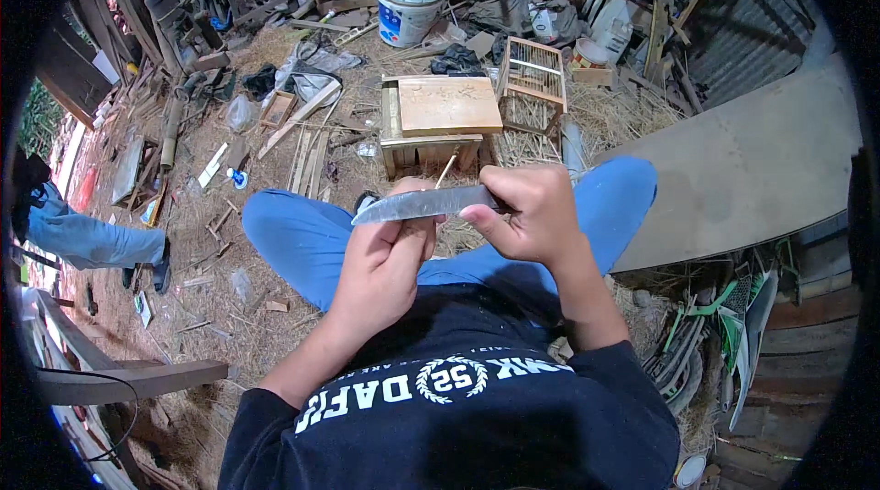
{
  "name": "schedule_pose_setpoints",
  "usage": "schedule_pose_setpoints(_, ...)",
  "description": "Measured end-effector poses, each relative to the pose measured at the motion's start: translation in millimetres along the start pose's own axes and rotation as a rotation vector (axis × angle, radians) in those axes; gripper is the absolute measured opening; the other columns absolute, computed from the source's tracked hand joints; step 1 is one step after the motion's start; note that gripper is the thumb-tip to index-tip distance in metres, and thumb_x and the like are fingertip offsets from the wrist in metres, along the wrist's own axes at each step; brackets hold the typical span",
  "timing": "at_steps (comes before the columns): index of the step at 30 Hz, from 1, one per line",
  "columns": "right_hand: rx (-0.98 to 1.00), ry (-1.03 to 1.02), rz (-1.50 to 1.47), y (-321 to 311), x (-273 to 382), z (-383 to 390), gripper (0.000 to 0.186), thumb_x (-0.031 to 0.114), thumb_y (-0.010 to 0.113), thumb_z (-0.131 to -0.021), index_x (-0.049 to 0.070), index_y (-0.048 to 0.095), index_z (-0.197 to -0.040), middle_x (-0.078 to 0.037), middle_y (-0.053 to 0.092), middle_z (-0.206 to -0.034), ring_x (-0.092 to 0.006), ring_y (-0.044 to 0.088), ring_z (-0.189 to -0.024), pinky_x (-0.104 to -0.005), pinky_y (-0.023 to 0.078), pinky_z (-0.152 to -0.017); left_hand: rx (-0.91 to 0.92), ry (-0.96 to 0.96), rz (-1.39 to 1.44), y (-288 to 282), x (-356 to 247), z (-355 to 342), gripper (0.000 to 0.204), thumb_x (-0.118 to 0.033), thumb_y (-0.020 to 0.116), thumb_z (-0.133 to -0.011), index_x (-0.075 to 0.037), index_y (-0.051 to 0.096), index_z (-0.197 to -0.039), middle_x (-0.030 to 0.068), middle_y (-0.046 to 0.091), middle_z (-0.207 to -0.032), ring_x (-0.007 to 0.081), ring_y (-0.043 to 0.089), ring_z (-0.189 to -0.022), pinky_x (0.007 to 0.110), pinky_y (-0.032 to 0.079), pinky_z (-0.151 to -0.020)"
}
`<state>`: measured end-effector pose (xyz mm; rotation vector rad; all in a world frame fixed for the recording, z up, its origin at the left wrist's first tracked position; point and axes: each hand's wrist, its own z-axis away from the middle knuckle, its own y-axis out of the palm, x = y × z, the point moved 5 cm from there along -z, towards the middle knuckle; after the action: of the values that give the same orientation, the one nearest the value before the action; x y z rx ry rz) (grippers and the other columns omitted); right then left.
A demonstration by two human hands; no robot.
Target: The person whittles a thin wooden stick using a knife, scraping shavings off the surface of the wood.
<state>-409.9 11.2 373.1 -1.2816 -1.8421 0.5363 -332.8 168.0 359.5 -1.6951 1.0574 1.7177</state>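
In the head view my right hand (pixel 530 215) grips a knife with a wide steel blade (pixel 408 205), which lies crosswise over my left hand (pixel 380 265). My left hand is closed round a thin pale stick (pixel 447 169) that slants up and away behind the blade. My right thumb rests along the blade near the handle end. Beyond both hands stands a low wooden stool or box with a flat board (pixel 447 105) on top.
Behind are a white bucket (pixel 411 11), a slatted wooden cage (pixel 533 77) and scattered scraps (pixel 302 100). A large grey sheet (pixel 733 169) and a green bicycle-like object (pixel 729 325) are at right. At left, another person's leg (pixel 96 233) stands near a curved timber (pixel 137 380).
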Motion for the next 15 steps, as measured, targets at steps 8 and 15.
schedule_pose_setpoints(8,-0.173,0.324,0.001,-23,-45,0,0.053,0.053,0.066,-0.09,0.006,0.058,-0.066,-0.014,0.053,-0.056,-0.0324,0.057,-0.05,-0.0406,0.042,-0.048,0.064,-0.05,0.063,1,1,3,0.019,-0.02,0.043,-0.108,-0.004,0.053,-0.105,-0.0063,0.039,-0.067,0.0021,0.033,-0.055,0.02,0.026,-0.049)
schedule_pose_setpoints(15,-0.005,0.05,-0.018,2,1,-5,0.051,0.051,0.067,-0.087,0.007,0.054,-0.065,-0.012,0.051,-0.055,-0.0328,0.057,-0.051,-0.0407,0.041,-0.046,0.012,-0.15,0.167,-6,9,2,0.017,-0.022,0.044,-0.108,-0.006,0.05,-0.112,-0.0051,0.042,-0.068,0.002,0.032,-0.051,0.019,0.025,-0.044)
